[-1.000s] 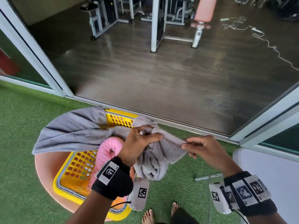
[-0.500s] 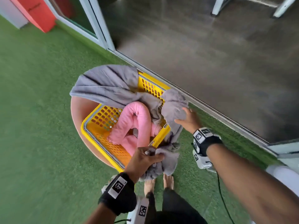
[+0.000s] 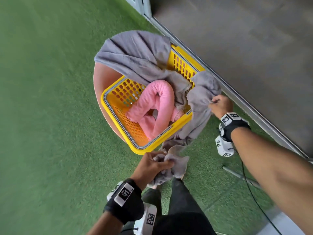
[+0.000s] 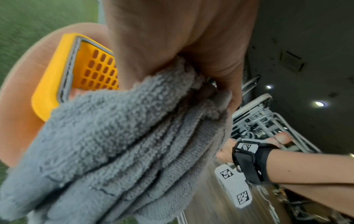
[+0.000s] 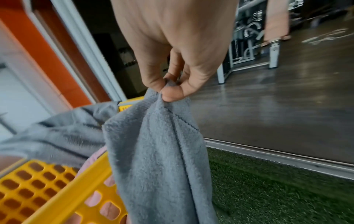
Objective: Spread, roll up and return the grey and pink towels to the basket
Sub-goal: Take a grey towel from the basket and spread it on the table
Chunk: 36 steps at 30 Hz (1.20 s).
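Observation:
A grey towel (image 3: 135, 53) drapes over the far rim of the yellow basket (image 3: 118, 131) and trails out over its right side to the grass. My left hand (image 3: 157, 161) grips a bunched end of it (image 4: 118, 144) just in front of the basket. My right hand (image 3: 218, 104) pinches another edge of the same towel (image 5: 159, 144) between thumb and fingers, at the basket's right corner. A pink towel (image 3: 157, 107), rolled and bent, lies inside the basket (image 5: 47, 189).
The basket sits on a round peach-coloured stool (image 3: 100, 78) on green artificial turf (image 3: 42, 116). A sliding-door track (image 3: 237, 99) and dark wooden floor (image 3: 245, 39) run along the right. My feet and dark trousers (image 3: 183, 200) are below; a cable (image 3: 250, 189) trails at right.
My view has swung down over the basket. My right hand has closed on the grey towel's edge near the right corner; my left hand still holds the bunched end, drawn closer to me.

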{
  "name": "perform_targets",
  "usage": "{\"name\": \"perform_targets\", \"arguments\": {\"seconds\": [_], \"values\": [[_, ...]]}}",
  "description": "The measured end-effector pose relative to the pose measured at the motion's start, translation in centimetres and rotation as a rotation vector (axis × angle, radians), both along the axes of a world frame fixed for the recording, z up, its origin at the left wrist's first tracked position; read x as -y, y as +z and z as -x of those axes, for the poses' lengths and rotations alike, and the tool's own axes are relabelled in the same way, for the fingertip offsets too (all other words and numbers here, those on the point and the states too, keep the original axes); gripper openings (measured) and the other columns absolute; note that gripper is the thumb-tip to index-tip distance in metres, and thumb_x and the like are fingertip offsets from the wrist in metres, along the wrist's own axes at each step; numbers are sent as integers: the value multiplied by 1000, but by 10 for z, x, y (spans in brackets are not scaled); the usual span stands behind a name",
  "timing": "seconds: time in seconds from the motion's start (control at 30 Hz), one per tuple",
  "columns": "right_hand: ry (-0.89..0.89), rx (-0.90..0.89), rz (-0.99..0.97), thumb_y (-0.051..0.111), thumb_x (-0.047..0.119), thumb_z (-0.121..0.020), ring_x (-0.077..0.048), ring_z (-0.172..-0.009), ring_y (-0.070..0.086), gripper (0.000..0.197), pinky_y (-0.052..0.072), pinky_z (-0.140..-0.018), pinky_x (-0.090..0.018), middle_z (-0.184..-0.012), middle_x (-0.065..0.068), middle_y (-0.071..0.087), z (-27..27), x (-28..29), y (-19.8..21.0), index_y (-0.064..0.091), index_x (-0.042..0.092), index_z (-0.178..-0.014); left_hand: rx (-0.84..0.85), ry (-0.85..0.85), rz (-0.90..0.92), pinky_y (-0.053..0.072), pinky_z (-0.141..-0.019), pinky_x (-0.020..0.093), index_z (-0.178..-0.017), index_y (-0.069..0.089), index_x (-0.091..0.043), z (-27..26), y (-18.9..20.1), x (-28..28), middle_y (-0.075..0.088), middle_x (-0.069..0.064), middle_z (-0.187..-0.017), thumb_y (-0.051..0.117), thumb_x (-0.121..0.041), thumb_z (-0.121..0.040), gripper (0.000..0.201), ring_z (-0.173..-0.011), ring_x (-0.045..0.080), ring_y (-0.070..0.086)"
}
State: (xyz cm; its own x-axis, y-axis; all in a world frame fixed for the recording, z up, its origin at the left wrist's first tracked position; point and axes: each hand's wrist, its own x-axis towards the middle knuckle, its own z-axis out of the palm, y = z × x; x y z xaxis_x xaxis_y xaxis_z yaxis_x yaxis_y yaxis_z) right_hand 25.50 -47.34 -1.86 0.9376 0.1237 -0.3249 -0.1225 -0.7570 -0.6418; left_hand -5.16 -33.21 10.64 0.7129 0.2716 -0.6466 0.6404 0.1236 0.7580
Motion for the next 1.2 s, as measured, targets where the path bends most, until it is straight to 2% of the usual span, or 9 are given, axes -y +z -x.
{"name": "perform_targets", "arguments": {"seconds": [0.13, 0.27, 0.4, 0.6, 0.7, 0.87, 0.93, 1.03, 1.2], "values": [[-172, 16, -79, 67, 27, -64, -31, -79, 72, 30, 59, -78, -44, -83, -12, 75, 25, 34, 15, 71, 14, -90, 52, -96, 22, 55, -71, 48, -80, 68, -1, -2, 2, 10, 69, 24, -84, 79, -17, -74, 20, -69, 29, 62], [-342, 111, -103, 69, 16, -74, -22, -71, 68, 18, 53, -65, -23, -76, -5, 71, 60, 82, 42, 70, 15, -91, 112, -213, 21, 52, -67, 37, -78, 71, -6, -2, -1, 19, 71, 15, -78, 80, -24, -68, 22, -68, 18, 61], [-491, 184, -105, 69, 21, -72, -20, -74, 70, 18, 58, -74, -33, -71, -1, 70, 95, 123, 75, 69, 20, -89, 169, -368, 11, 50, -65, 25, -74, 73, -20, 10, 1, 27, 73, 2, -75, 80, -15, -74, 8, -67, 11, 64], [-618, 226, -84, 66, 37, -64, -26, -81, 71, 12, 57, -83, -42, -75, -4, 74, 159, 169, 105, 63, 29, -73, 217, -538, 52, 53, -69, 29, -77, 74, -22, 46, 3, 30, 74, 7, -80, 80, -26, -71, 10, -71, 19, 67], [-660, 269, 3, 69, 38, -70, -26, -86, 69, 18, 54, -86, -39, -81, -7, 74, 195, 182, 118, 67, 25, -84, 231, -603, 86, 47, -65, 22, -69, 72, -25, 65, 8, 30, 72, -1, -73, 78, -19, -75, 11, -66, 13, 64], [-391, 169, -249, 73, 20, -86, -14, -122, 53, 62, 47, -101, -37, -136, -4, 55, 239, 176, 140, 47, 20, -142, 251, -628, 104, 46, -68, 33, -69, 70, -17, 71, 16, 34, 68, 11, -71, 77, -26, -68, 11, -66, 16, 58], [-303, 76, -303, 67, 25, -92, -18, -123, 55, 55, 49, -100, -39, -139, -4, 54, 260, 163, 152, 46, 21, -143, 259, -616, 144, 49, -68, 39, -71, 70, -13, 65, 22, 39, 68, 20, -74, 78, -22, -72, 13, -68, 22, 59], [-194, -119, -401, 50, 36, -100, -22, -115, 63, 39, 52, -95, -35, -131, -7, 63, 296, 142, 174, 57, 16, -132, 281, -559, 156, 41, -61, 33, -58, 63, -15, 51, 28, 53, 57, 9, -56, 76, -10, -77, 24, -59, 23, 49], [-77, -196, -393, 51, 49, -95, -14, -110, 63, 42, 51, -90, -29, -121, 5, 67, 327, 147, 187, 62, 26, -128, 315, -555, 177, 43, -62, 33, -75, 63, 10, 26, 42, 85, 58, 15, -62, 75, -10, -79, 23, -61, 23, 53]]}}
